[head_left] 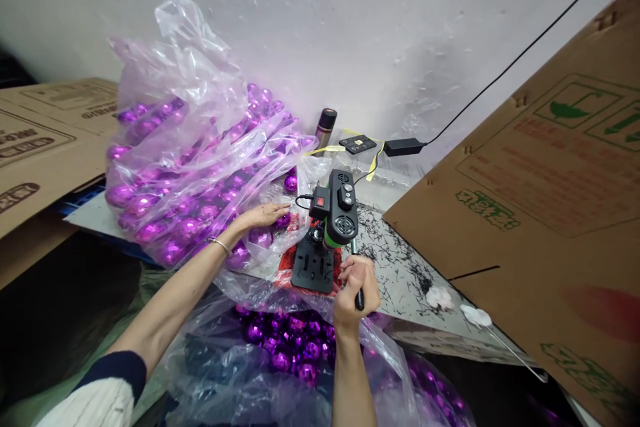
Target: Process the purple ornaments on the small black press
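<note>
A small black bench drill press with a green collar stands on the worktable, its slotted black base over a red patch. My right hand is wrapped round its lever handle, a thin rod with a black grip. To the left, my left hand reaches out with straight fingers, palm down, over the edge of a clear plastic bag of shiny purple faceted balls. One purple ball lies just under its fingertips; whether they touch is unclear. Another ball sits behind it.
Below the table's front edge, a second plastic bag holds purple balls. Black shavings litter the tabletop on the right. A large carton leans there; another carton is left. A spray can and black power adapter stand near the wall.
</note>
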Demonstrator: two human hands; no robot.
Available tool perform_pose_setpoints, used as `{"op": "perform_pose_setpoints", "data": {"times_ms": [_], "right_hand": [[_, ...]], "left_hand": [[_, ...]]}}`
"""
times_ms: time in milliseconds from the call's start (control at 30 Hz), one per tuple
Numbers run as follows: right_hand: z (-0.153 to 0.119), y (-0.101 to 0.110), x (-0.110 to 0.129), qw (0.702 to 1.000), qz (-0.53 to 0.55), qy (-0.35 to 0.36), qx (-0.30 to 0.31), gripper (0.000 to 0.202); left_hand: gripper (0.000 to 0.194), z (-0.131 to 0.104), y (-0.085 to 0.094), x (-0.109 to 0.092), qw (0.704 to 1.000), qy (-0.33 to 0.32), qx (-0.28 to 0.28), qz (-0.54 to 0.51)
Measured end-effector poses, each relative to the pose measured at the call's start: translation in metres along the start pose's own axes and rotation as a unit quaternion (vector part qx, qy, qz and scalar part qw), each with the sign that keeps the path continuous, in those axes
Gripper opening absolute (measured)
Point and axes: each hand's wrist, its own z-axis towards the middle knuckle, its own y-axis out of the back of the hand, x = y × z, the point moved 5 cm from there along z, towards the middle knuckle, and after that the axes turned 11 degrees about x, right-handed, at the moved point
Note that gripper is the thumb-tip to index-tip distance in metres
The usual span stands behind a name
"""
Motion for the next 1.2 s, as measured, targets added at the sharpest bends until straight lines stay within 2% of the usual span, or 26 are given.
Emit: {"op": "perform_pose_setpoints", "data": {"times_ms": [100,167,233,333,400,500,567,633,733,833,900,967,1033,1100,1200], "right_hand": [[0.0,0.0,0.0,1.0,-0.008,0.002,0.001,0.043],[0.0,0.0,0.0,1.0,-0.013,0.007,0.001,0.043],[0.0,0.0,0.0,1.0,-0.017,0.008,0.0,0.044],[0.002,0.001,0.001,1.0,-0.016,0.002,0.003,0.044],[0.006,0.001,0.002,1.0,-0.012,-0.007,0.003,0.044],[0.014,0.002,0.006,1.0,0.0,-0.026,-0.013,0.046],[0.021,0.002,0.008,0.999,0.008,-0.044,-0.023,0.049],[0.028,0.003,0.01,0.997,0.017,-0.068,-0.025,0.05],[0.035,0.004,0.011,0.995,0.031,-0.09,-0.024,0.051],[0.039,0.004,0.013,0.995,0.033,-0.087,-0.018,0.051],[0.04,0.005,0.015,0.996,0.029,-0.08,-0.011,0.051],[0.039,0.005,0.015,0.997,0.02,-0.073,-0.006,0.051],[0.038,0.005,0.015,0.998,0.01,-0.068,0.0,0.05],[0.036,0.005,0.015,0.998,0.007,-0.06,0.0,0.049],[0.034,0.005,0.014,0.999,0.009,-0.049,-0.001,0.047]], "left_hand": [[0.044,-0.004,-0.002,-0.002,0.987,0.074,0.141,0.009],[0.048,-0.008,-0.002,-0.006,0.98,0.102,0.171,0.028],[0.048,-0.011,-0.003,-0.011,0.981,0.104,0.161,0.012],[0.052,-0.018,-0.001,-0.018,0.984,0.101,0.079,-0.127],[0.059,-0.026,0.002,-0.023,0.953,0.095,0.027,-0.288],[0.057,-0.045,0.005,-0.037,0.857,0.08,0.009,-0.509],[0.048,-0.065,0.004,-0.049,0.807,0.077,0.014,-0.586],[0.043,-0.088,-0.006,-0.061,0.782,0.075,0.025,-0.618],[0.051,-0.116,-0.04,-0.071,0.771,0.078,0.038,-0.631],[0.066,-0.125,-0.086,-0.067,0.793,0.101,0.016,-0.601],[0.069,-0.121,-0.11,-0.061,0.832,0.097,-0.012,-0.546],[0.067,-0.113,-0.125,-0.056,0.877,0.074,-0.033,-0.473],[0.064,-0.106,-0.131,-0.054,0.918,0.045,-0.044,-0.391],[0.061,-0.101,-0.128,-0.055,0.951,0.017,-0.05,-0.305],[0.058,-0.097,-0.121,-0.061,0.977,-0.024,-0.048,-0.206]]}}
